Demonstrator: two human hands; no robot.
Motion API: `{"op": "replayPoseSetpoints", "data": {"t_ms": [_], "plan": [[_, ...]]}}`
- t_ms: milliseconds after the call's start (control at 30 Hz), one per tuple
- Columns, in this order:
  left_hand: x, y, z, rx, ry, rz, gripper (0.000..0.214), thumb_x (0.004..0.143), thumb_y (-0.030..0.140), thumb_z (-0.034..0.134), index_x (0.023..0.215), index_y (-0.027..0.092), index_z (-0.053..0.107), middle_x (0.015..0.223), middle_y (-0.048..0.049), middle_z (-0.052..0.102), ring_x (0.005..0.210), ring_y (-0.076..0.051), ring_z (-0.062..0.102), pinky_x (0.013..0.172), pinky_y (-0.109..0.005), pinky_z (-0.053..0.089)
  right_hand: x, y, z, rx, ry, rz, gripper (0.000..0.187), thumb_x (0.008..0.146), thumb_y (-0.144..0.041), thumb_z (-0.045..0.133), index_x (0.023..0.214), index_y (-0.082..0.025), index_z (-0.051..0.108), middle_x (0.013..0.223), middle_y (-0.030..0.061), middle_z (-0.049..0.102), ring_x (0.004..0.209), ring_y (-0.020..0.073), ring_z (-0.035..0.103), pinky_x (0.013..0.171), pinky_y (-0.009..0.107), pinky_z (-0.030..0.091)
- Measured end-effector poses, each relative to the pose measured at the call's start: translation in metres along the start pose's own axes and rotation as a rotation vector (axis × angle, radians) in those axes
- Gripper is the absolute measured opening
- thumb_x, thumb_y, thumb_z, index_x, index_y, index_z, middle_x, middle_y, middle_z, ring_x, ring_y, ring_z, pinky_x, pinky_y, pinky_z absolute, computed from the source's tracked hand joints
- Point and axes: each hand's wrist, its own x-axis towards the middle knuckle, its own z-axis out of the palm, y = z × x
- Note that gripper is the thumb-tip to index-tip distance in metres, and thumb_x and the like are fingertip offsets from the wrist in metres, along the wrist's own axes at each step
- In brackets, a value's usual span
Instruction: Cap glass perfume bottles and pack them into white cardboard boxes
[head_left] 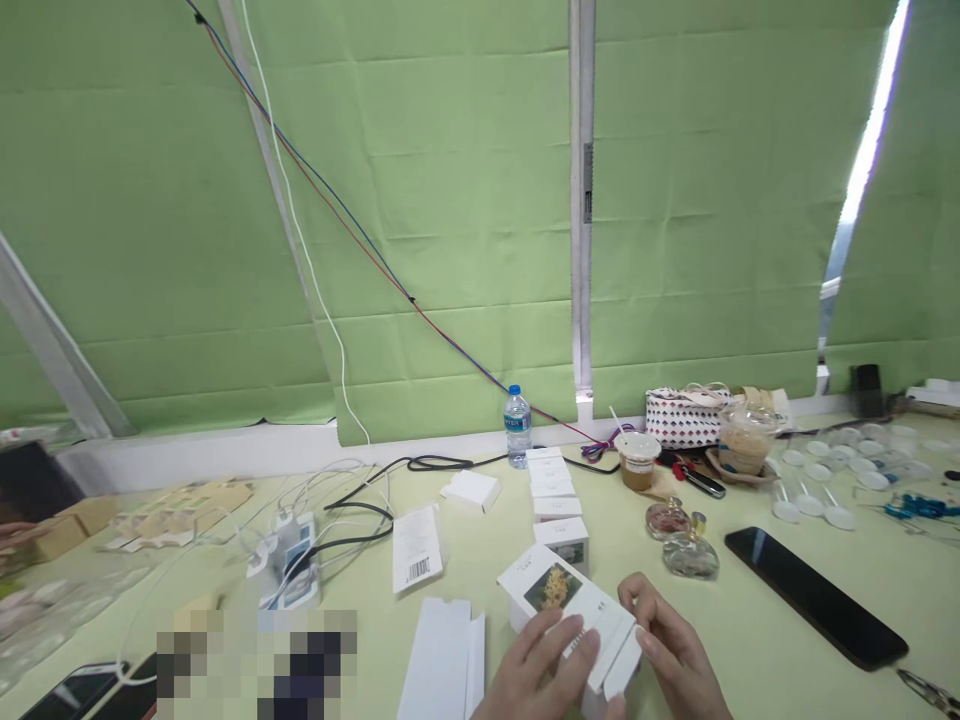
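A small white carton (581, 605) with a yellow-flower photo lies tilted between my hands near the table's front edge. My left hand (544, 668) grips it from the near side, fingers bent over its printed face. At the carton's right end, my right hand (671, 640) pinches the flap edge between thumb and curled fingers. Just beyond stands another printed white box (564, 540), first in a row of similar white boxes (553, 485) running away from me. A flat, unfolded white carton (442, 660) lies left of my left hand. The carton's underside is hidden.
Two glass perfume bottles (690, 555) and a black phone (817, 597) lie to the right. A water bottle (517, 428), an iced drink cup (639, 460) and several white-capped containers (817, 470) stand farther back. Cables cross the left side around a power strip (296, 560).
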Motion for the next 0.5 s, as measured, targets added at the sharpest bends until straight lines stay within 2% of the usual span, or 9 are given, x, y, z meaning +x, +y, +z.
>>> {"op": "replayPoseSetpoints", "data": {"t_ms": [100,233,367,500], "plan": [[0.001,0.009,0.004,-0.013,0.046,-0.075,0.032,0.087,0.026,0.059,0.116,0.015,0.056,0.089,-0.0081,0.078,0.090,-0.020,0.073,0.088,-0.035,0.060,0.001,0.001,-0.001,0.020,-0.012,-0.002,0.024,0.090,-0.040,0.053,0.074,-0.022,0.052,0.085,0.0027,0.046,0.071,0.0175,0.049,0.058,0.027,0.043],[0.006,0.013,0.004,-0.017,0.052,-0.082,0.030,0.086,0.023,0.058,0.115,0.015,0.056,0.086,-0.0058,0.079,0.087,-0.018,0.073,0.085,-0.035,0.061,0.000,0.004,0.001,0.060,0.000,0.025,0.024,0.089,-0.042,0.053,0.075,-0.023,0.051,0.085,0.0015,0.044,0.069,0.0161,0.048,0.058,0.027,0.043],[0.008,0.010,0.005,0.012,0.063,-0.031,0.028,0.087,0.026,0.058,0.112,0.013,0.058,0.084,-0.0033,0.079,0.087,-0.017,0.073,0.086,-0.033,0.060,0.002,0.003,0.008,0.113,0.022,0.057,0.026,0.086,-0.048,0.057,0.077,-0.025,0.047,0.084,-0.0003,0.043,0.067,0.0156,0.048,0.057,0.026,0.043],[0.004,0.003,0.012,0.072,0.148,0.083,0.024,0.088,0.030,0.058,0.107,0.017,0.062,0.079,0.0013,0.078,0.080,-0.013,0.073,0.084,-0.027,0.059,0.004,-0.007,0.019,0.186,0.088,0.160,0.032,0.078,-0.055,0.064,0.090,-0.028,0.051,0.085,0.0004,0.050,0.071,0.0185,0.054,0.058,0.028,0.046]]}}
